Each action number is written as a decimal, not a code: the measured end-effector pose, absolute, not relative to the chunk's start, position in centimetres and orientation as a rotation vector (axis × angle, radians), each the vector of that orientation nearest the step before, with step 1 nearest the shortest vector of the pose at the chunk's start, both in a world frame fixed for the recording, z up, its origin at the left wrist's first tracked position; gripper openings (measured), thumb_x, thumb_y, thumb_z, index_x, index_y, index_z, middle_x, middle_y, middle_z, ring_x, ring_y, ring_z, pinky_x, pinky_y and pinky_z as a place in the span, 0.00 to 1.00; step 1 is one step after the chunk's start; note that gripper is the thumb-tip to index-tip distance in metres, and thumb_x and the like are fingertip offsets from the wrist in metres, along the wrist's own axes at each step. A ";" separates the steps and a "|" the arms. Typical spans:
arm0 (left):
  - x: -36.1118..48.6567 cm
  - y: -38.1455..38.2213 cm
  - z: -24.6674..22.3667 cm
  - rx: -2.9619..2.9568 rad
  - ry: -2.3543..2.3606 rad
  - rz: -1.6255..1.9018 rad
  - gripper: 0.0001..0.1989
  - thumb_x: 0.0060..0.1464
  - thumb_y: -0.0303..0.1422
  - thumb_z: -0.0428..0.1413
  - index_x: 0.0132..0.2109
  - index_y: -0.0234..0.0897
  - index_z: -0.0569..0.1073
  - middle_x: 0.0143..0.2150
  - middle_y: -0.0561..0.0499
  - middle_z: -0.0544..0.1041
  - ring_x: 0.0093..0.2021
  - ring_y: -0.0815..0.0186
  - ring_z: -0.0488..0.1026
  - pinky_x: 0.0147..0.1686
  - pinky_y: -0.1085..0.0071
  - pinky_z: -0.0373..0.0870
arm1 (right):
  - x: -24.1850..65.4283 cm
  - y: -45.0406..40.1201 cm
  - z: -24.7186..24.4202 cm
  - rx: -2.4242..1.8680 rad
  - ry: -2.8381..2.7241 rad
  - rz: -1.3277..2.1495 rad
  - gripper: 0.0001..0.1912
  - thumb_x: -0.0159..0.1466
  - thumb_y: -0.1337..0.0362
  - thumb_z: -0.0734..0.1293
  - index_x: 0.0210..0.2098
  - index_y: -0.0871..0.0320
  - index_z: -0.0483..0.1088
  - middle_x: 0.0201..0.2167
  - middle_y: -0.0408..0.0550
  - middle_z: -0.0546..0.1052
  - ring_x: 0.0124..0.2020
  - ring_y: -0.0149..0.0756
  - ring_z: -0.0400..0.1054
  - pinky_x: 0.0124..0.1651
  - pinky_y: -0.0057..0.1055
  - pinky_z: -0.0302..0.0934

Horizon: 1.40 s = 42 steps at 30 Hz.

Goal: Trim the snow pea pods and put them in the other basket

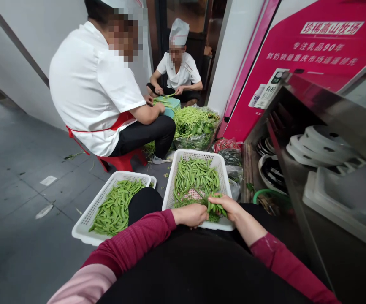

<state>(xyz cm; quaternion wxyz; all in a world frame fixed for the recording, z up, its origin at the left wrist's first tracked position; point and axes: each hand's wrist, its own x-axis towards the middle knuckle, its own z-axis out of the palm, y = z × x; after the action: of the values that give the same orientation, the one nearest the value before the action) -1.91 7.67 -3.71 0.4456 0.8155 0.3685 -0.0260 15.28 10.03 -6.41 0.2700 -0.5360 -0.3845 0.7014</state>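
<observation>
Over the near edge of a white plastic basket (pixel 169 185), my right hand (pixel 230 207) is closed round a small bunch of green pea pods (pixel 216 207). My left hand (pixel 192 214) meets it from the side, fingers curled together against the bunch; what they pinch is hidden. More pea pods (pixel 195 175) fill the far part of this basket, and small green trimmings (pixel 184 202) lie nearer me, where some red-patterned base shows. Beside my left leg, a second white basket (pixel 86 219) holds a heap of pea pods (pixel 116 211).
A co-worker (pixel 97 84) sits on a red stool (pixel 122 160); another person (pixel 179 71) squats behind a light-blue container (pixel 169 110). A big bag of green stalks (pixel 195 122) stands ahead. On my right are metal shelves (pixel 296 194) with white dishware (pixel 322 143) and a pink cabinet (pixel 265 84).
</observation>
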 end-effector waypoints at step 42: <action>-2.2 8.8 -6.5 1.476 1.029 0.641 0.17 0.57 0.39 0.36 0.33 0.33 0.63 0.19 0.58 0.59 0.16 0.75 0.57 0.18 0.78 0.58 | 14.4 9.9 -4.2 -1.323 -2.013 1.192 0.11 0.51 0.58 0.66 0.31 0.58 0.70 0.29 0.45 0.74 0.32 0.36 0.66 0.36 0.31 0.59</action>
<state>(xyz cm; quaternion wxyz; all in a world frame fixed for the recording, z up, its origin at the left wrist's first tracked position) -2.23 8.80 -6.46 0.5778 0.6307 0.4397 0.2739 14.35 9.92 -4.22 0.2249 -0.4797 -0.7298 0.4321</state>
